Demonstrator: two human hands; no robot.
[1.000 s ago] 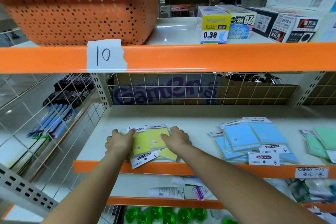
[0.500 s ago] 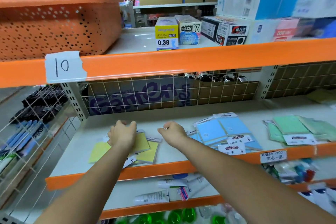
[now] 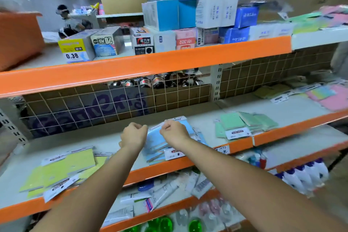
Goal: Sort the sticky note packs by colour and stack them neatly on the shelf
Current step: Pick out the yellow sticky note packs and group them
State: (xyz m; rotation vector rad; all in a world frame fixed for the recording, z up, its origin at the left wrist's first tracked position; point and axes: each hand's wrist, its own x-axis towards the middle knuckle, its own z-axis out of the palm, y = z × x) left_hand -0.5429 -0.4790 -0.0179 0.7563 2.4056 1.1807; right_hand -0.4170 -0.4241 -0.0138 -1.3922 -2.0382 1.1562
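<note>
Both hands, the left hand [image 3: 134, 136] and right hand [image 3: 174, 132], hover with fingers curled over the blue sticky note packs [image 3: 165, 138], whether gripping I cannot tell, yellow packs [image 3: 62, 170] lower left, green packs [image 3: 243, 123] right.

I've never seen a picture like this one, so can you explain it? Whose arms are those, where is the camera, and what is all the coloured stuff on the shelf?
The camera sits on a person's head and looks forward and down, so you see that person's own two arms. The left hand and the right hand are over the blue sticky note packs on the middle shelf. Both hands have curled fingers, but the picture is blurry, so I cannot tell if either has a grip on a pack. To the left lie the yellow packs, spread out a bit messily. To the right sit the green packs, and farther right some pink packs. The shelf above holds small boxes. The person is sorting the packs by colour.
</note>
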